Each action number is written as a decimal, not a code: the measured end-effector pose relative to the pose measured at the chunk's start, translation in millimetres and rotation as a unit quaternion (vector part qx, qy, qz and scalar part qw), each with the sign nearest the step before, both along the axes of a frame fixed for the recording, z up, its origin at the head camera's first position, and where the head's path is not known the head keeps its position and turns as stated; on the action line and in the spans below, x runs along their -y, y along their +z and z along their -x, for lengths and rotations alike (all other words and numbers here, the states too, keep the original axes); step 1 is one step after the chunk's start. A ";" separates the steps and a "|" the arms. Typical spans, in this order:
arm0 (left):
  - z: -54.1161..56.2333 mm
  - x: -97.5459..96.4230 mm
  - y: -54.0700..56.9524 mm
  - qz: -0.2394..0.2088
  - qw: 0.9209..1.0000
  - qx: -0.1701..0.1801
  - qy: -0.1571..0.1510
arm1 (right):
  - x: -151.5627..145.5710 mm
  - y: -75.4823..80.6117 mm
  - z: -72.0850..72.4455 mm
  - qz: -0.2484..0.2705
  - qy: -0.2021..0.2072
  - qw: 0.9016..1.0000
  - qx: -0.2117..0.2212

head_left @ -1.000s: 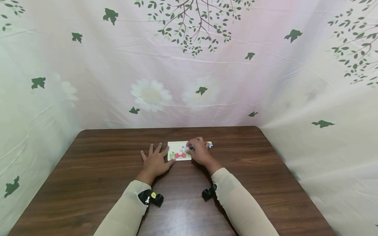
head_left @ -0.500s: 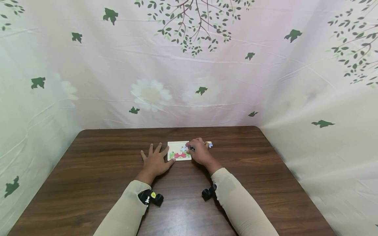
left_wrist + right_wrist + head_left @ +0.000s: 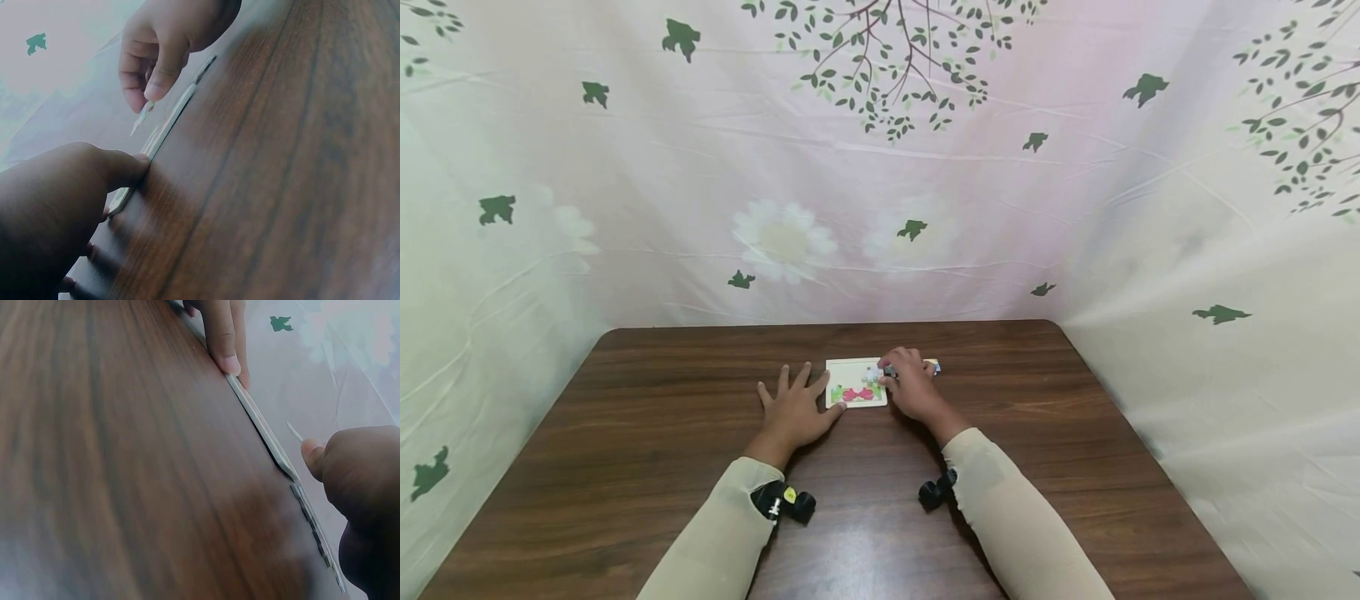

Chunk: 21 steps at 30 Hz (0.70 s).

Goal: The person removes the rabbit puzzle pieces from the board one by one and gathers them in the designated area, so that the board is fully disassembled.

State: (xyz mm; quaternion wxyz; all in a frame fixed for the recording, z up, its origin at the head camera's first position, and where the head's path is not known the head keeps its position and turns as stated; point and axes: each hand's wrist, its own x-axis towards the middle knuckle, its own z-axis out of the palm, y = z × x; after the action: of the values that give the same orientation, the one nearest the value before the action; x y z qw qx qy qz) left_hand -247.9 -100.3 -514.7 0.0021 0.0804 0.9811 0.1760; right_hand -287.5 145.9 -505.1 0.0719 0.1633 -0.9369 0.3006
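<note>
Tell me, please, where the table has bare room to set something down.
Bare table lies left of the left sleeve, right of the right sleeve, and between the sleeves. It is crowded around the board: the left hand touches its edge, the right hand holds a piece near it, and loose pieces lie beside it.

A screened booth: backdrop cloth (image 3: 655,183) printed with branches (image 3: 901,33) and daisies (image 3: 784,240) walls a wood-grain table (image 3: 625,450) on three sides.

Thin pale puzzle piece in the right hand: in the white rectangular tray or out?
Out. The left wrist view shows the right hand pinching the piece tilted above the tray, a gap between.
</note>
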 end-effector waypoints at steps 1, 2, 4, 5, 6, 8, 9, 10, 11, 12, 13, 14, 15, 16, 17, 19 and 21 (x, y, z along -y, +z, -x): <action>-0.1 -0.2 0.1 0.001 1.000 0.001 0.000 | -1.9 -0.4 0.2 0.003 0.001 1.000 -0.003; -0.2 -0.3 0.4 0.001 1.000 0.002 0.000 | -4.1 -0.8 0.3 0.006 0.001 1.000 -0.004; -0.5 -0.7 0.9 0.001 1.000 0.004 0.000 | -8.9 -1.4 0.5 0.011 0.003 1.000 -0.009; -0.7 -0.8 1.3 0.000 1.000 0.004 0.000 | -11.5 -1.3 0.1 0.014 0.004 1.000 -0.010; -0.8 -0.9 1.7 -0.001 1.000 0.004 -0.001 | -14.3 -1.0 -0.3 0.016 0.005 1.000 -0.010; -1.3 -1.0 2.4 -0.003 1.000 0.004 -0.002 | -19.9 0.2 -1.7 0.022 0.004 1.000 -0.009; -1.5 -1.1 2.5 -0.004 1.000 0.003 -0.002 | -22.8 0.5 -2.1 0.023 0.004 1.000 -0.008; -1.7 -1.1 2.6 -0.005 1.000 0.003 -0.003 | -25.8 0.9 -2.9 0.025 0.003 1.000 -0.007; -1.8 -1.2 2.6 -0.005 1.000 0.002 -0.002 | -29.0 1.5 -3.7 0.028 0.003 1.000 -0.006; -1.9 -1.4 2.5 -0.004 1.000 0.001 -0.002 | -32.3 1.5 -4.0 0.028 0.003 1.000 -0.006; -1.8 -1.5 2.4 -0.004 1.000 0.000 -0.002 | -35.3 1.8 -4.3 0.029 0.002 1.000 -0.007; -1.7 -1.6 2.2 -0.004 1.000 -0.001 -0.001 | -38.1 1.6 -4.2 0.029 0.001 1.000 -0.008; -1.5 -1.7 2.0 -0.003 1.000 -0.002 -0.001 | -40.8 1.7 -4.8 0.029 0.000 1.000 -0.011; -1.4 -1.7 2.0 -0.003 1.000 -0.003 -0.001 | -43.4 2.1 -5.4 0.030 0.000 0.999 -0.011; -1.3 -1.7 1.8 -0.003 1.000 -0.003 -0.001 | -45.6 2.4 -5.8 0.030 0.000 0.999 -0.012; -1.1 -1.5 1.6 -0.003 1.000 -0.003 0.000 | -49.1 3.1 -6.7 0.029 -0.002 0.999 -0.013; -1.2 -1.1 1.4 -0.004 1.000 -0.002 0.000 | -52.6 3.7 -7.7 0.032 -0.002 0.999 -0.015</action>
State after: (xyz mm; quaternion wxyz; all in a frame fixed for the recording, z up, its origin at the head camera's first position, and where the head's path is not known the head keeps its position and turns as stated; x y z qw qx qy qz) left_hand -246.8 -99.1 -513.3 0.0002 0.0810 0.9804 0.1794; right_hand -279.9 198.5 -501.3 0.0917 0.1631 -0.9262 0.3274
